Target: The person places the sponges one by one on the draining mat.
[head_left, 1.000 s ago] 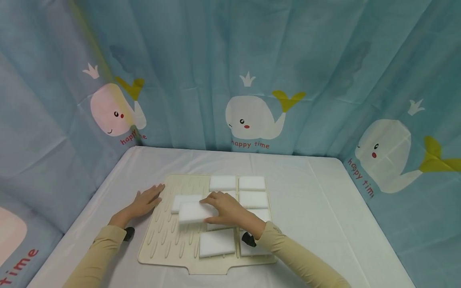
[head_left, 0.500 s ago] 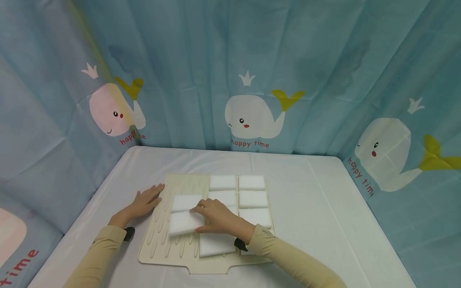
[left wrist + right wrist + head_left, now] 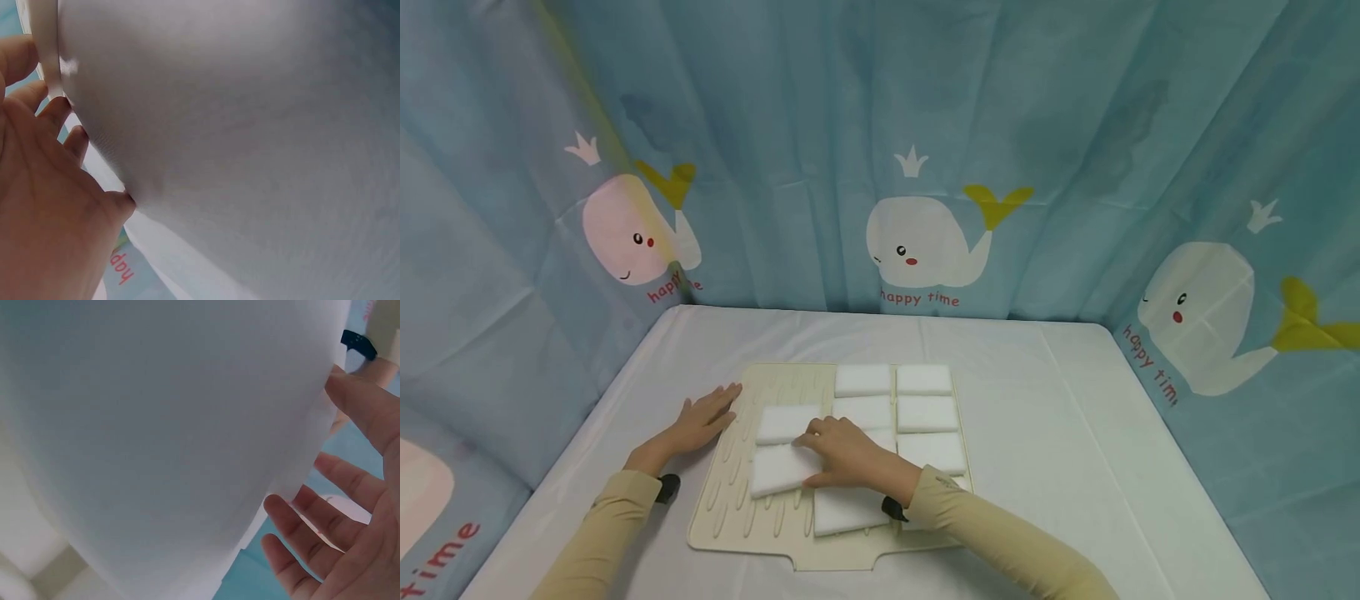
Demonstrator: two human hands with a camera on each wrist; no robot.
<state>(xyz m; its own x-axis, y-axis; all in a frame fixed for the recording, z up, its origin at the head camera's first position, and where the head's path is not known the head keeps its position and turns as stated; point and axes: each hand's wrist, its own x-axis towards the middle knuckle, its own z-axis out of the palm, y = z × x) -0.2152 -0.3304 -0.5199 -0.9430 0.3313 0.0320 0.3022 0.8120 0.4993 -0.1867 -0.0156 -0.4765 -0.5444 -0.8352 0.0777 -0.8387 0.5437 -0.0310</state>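
My right hand (image 3: 850,454) pinches a white sponge (image 3: 777,468), thumb at its near right edge and fingertips at its far side. The sponge lies slightly tilted on a beige ribbed mat (image 3: 726,533), just in front of another white sponge (image 3: 788,423). In the right wrist view, the thumb and fingertips of the right hand (image 3: 350,512) meet the edges of a white block. My left hand (image 3: 700,421) rests flat at the mat's left edge, fingers straight. The left wrist view shows the left hand (image 3: 50,194) with its fingertips along a surface's edge.
Several more white sponges stand in two columns on the mat's right side, among them a back one (image 3: 923,380). My right forearm covers part of the front ones. A white-covered table (image 3: 1045,467) surrounds the mat. Blue whale-print curtains (image 3: 805,167) hang behind and at both sides.
My right hand has moved left and toward me with its sponge, lowering it onto the mat in front of the neighbouring sponge. The left hand has stayed in place.
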